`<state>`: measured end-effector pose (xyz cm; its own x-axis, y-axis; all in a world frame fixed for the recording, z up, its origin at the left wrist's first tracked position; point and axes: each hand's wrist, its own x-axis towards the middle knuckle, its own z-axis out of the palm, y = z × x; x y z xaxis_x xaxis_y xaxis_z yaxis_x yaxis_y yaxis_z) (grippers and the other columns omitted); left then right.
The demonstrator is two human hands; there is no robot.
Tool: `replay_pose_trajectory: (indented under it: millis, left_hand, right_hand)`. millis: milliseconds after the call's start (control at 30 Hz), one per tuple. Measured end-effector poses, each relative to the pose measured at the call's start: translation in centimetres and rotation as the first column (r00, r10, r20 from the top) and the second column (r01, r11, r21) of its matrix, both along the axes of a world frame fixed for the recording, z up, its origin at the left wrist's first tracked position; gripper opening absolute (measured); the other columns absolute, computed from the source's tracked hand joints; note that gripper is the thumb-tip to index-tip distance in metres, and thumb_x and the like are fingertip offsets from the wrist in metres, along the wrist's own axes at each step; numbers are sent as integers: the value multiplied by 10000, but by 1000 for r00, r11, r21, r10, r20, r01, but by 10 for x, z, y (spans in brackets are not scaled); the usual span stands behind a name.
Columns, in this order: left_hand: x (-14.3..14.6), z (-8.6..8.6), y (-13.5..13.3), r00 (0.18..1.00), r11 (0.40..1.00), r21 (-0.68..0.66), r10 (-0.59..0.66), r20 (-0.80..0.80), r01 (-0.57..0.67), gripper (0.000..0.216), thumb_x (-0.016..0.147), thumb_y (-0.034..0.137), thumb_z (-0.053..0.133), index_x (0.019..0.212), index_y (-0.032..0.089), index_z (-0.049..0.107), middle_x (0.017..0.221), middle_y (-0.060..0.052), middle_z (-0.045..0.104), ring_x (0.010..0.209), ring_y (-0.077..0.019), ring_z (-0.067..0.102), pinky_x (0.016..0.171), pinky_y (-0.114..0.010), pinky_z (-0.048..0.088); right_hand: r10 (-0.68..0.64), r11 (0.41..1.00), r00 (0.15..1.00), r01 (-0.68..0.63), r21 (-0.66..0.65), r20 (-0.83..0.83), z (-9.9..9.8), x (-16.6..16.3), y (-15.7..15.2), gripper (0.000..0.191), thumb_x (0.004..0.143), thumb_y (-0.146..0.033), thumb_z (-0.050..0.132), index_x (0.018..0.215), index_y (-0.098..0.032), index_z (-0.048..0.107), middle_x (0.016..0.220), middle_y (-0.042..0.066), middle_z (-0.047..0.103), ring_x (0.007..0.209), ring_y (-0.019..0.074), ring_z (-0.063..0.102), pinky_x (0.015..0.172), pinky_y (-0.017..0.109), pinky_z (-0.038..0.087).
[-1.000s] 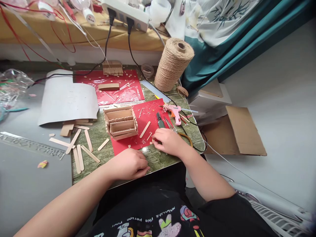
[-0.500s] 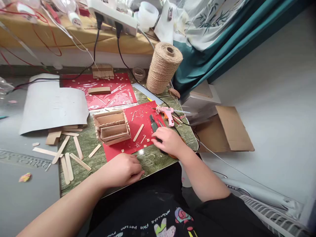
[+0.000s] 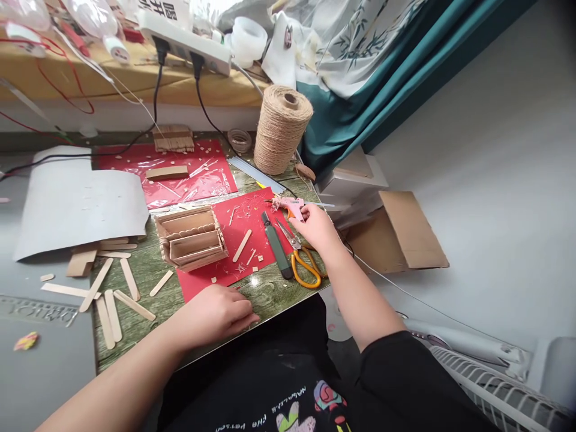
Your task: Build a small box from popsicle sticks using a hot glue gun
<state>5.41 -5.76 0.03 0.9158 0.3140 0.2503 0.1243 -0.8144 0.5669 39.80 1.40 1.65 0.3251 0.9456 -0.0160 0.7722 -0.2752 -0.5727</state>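
My right hand [image 3: 315, 225] is closed on the handle of a pink hot glue gun [image 3: 292, 207], which lies at the right side of the table with its nozzle pointing left. Just below it are scissors with orange handles [image 3: 306, 268] and a dark green utility knife [image 3: 276, 246]. My left hand [image 3: 222, 313] rests at the front table edge, fingers curled in, with nothing visible in them. Beyond it stands a small box built of craft sticks [image 3: 191, 238], partly over a red sheet [image 3: 234, 267]. One loose craft stick [image 3: 242, 246] lies on that sheet.
Several craft sticks [image 3: 135, 305] lie scattered at left, near a curled white sheet [image 3: 81, 201]. A large twine spool [image 3: 282, 129] stands at the back right beside glue sticks [image 3: 254, 173]. Black cables [image 3: 204, 111] hang from a power strip [image 3: 184, 45]. An open carton [image 3: 407, 234] sits right of the table.
My right hand has moved up from over the utility knife and scissors to the glue gun's handle, uncovering both tools. My left hand stays at the table edge. The view has shifted slightly.
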Motion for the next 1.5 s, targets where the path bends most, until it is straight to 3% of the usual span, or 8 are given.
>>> replay_pose_trajectory:
  millis: [133,367,533,633,833,1133,1333,1500]
  left_hand:
    - [0,6,4,1000,999,31,28,-13,-27,383,1110,328,508,746,211,524,644,15,551,566,-134,514,572,-334,303]
    - [0,4,3,1000,999,31,24,-8,-24,386,1108,334,505,742,212,525,651,10,569,561,-136,510,574,-333,310]
    - [0,2,2,1000,999,23,24,-16,-24,381,1097,331,519,736,210,531,648,2,577,561,-139,516,573,-325,307]
    - [1,1,2,999,999,29,31,-20,-30,380,1096,332,519,736,210,535,647,1,581,562,-141,523,570,-327,306]
    - [1,0,1,999,998,48,40,-27,-38,382,1094,347,524,737,212,538,645,2,580,549,-145,521,566,-335,299]
    - [0,-2,2,998,998,49,37,-41,-35,372,1096,337,520,748,211,557,651,-2,592,569,-149,548,575,-323,326]
    - [0,-3,2,999,999,33,30,-35,-29,357,1084,317,540,743,213,552,651,2,591,569,-147,546,573,-319,330]
    - [1,-1,2,998,999,34,24,-56,-22,366,1093,322,523,744,212,535,656,2,592,572,-146,547,574,-322,316]
  right_hand:
    - [-30,999,999,31,16,-25,-12,-3,8,282,772,-254,764,1023,-221,639,948,36,776,801,213,720,760,326,540]
    - [-75,956,930,169,238,-361,-12,-2,-27,423,796,-339,719,1182,-182,647,1060,85,763,872,218,721,796,339,584]
    - [-163,962,820,256,97,-548,15,-5,-61,201,759,-302,710,937,-214,675,764,7,711,688,199,685,653,316,556]
    - [-92,993,788,120,4,-608,36,-12,-83,163,746,-255,678,901,-207,698,753,17,726,678,195,700,649,312,570]
    - [-57,988,869,-21,-151,-492,47,-29,-107,330,705,-178,654,1010,-206,777,936,44,803,665,186,722,657,305,591]
    - [-186,974,797,225,-4,-574,16,-13,-89,240,809,-350,694,977,-193,761,775,49,776,698,219,743,698,340,619]
    - [-189,979,959,199,30,-213,12,-19,-73,332,765,-506,828,917,-232,720,829,49,765,773,271,740,779,417,614]
    - [-123,991,986,127,34,-111,-2,-32,-45,309,782,-502,808,799,-248,633,713,24,692,672,245,694,676,377,570]
